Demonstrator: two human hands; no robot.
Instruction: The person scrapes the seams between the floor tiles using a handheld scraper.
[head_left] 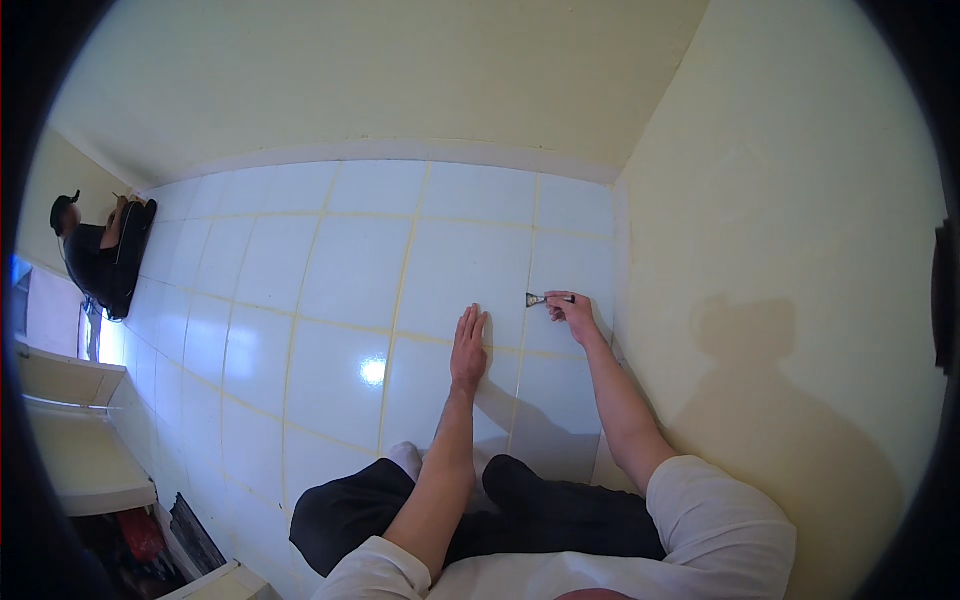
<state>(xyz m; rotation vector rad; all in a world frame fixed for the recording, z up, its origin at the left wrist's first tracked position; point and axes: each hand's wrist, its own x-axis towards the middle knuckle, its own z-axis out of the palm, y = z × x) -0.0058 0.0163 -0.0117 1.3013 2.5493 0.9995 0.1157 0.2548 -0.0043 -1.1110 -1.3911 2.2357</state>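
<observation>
My right hand (570, 312) is closed round the dark handle of a small scraper (537, 299). The scraper's flat metal blade points left and meets the yellowish joint between two white floor tiles (455, 260). To its left, my left hand (469, 345) lies flat on the tiles with its fingers stretched out toward the far wall, holding nothing. The joints between the tiles show as yellow lines, and the one under the blade looks darker near the tip.
Cream walls rise beyond the tiles (400, 95) and close on my right (790, 230). Another person (100, 250) in dark clothes sits low by the far left corner. At the lower left stand cream shelves (95, 470) with dark and red things inside.
</observation>
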